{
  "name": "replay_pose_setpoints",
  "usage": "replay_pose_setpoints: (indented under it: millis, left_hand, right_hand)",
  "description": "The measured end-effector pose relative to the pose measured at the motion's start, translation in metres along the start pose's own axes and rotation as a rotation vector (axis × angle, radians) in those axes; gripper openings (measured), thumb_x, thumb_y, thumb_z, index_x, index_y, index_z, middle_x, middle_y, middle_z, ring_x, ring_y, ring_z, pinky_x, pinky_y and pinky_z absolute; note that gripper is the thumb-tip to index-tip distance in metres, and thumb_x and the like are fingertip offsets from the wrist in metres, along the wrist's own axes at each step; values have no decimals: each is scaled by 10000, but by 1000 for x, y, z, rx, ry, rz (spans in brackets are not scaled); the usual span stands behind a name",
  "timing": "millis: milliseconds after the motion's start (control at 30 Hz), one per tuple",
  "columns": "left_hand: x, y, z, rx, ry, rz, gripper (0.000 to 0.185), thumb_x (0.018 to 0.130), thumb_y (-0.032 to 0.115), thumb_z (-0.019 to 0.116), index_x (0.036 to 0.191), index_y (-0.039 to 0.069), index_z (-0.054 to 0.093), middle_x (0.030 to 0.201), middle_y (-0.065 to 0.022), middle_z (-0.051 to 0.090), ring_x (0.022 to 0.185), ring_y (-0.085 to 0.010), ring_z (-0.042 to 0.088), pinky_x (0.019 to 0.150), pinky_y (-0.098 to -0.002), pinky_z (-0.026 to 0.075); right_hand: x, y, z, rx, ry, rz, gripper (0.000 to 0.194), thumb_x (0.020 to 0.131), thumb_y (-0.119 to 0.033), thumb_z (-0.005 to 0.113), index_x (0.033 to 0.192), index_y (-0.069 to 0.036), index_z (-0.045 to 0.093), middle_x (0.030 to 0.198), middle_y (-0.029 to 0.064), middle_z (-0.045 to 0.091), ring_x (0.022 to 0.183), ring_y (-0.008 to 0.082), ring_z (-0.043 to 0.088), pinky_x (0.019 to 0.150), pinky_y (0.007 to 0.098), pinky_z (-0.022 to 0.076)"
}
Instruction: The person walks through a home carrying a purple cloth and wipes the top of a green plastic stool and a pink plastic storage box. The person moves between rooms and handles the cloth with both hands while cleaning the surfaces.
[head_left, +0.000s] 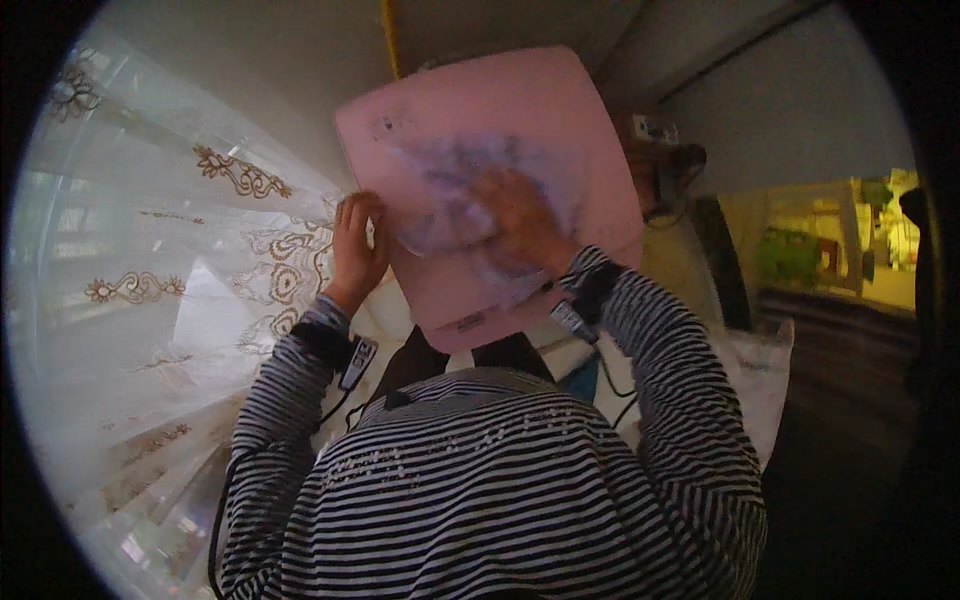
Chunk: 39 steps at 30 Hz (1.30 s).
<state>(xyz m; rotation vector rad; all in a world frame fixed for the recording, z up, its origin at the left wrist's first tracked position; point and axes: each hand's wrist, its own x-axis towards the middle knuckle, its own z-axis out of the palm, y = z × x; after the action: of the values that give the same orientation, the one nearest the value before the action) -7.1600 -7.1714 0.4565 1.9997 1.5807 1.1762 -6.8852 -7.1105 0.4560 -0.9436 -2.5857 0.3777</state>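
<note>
A large pink plastic panel with rounded corners (600, 172) is tilted before me, a dark slot near its lower edge. My left hand (360, 240) is at its left edge, with the fingers curled over the rim. Against the middle of the panel, my right hand (521, 217) presses a crumpled pale purple cloth (442, 217). Both the cloth and that hand are blurred, and part of the cloth is hidden under the palm.
Left of the panel hangs a sheer white curtain with brown embroidery (285, 277). A yellow pole or pipe (391, 37) rises behind the panel. Cabled devices are strapped at my left wrist (360, 364) and right wrist (574, 321). Small items (656, 129) stand at the right.
</note>
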Motion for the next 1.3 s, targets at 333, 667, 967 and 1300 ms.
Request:
replay_pose_setpoints:
  millis: [333, 667, 967, 1300]
  left_hand:
    - [48, -28, 49, 596, -231, 184, 517, 892, 203, 472, 1394, 142, 364, 1469, -146, 293, 1355, -380, 241, 1102, -502, 170]
    - [46, -36, 44, 712, -285, 167, 546, 899, 249, 444, 1428, 186, 328, 1505, -135, 224, 1383, -393, 160, 1104, -531, 122]
    - [44, -22, 41, 691, -293, 112, 524, 897, 228, 442, 1408, 154, 347, 1500, -150, 221, 1378, -398, 169, 1099, -560, 96]
    - [46, -27, 40, 546, -203, 106, 592, 866, 219, 483, 1372, -33, 309, 1466, -188, 282, 1371, -400, 199, 1112, -521, 113]
  right_hand:
    - [-43, -47, 19, 90, 157, 396, 657, 677, -178, 592, 1279, 31, 432, 1300, 236, 423, 1253, 420, 342, 1065, 517, 237]
    - [-78, -47, 12, -2, 226, 253, 659, 613, -262, 651, 1238, -92, 530, 1348, 97, 449, 1270, 330, 362, 1054, 523, 249]
    - [-30, 47, -24, -224, 217, 382, 671, 679, -196, 614, 1318, -75, 449, 1389, 165, 369, 1275, 384, 309, 1067, 540, 191]
    - [102, 67, 7, -113, 225, -66, 418, 729, -231, 563, 1113, -78, 621, 1263, 131, 506, 1239, 357, 389, 1027, 532, 250]
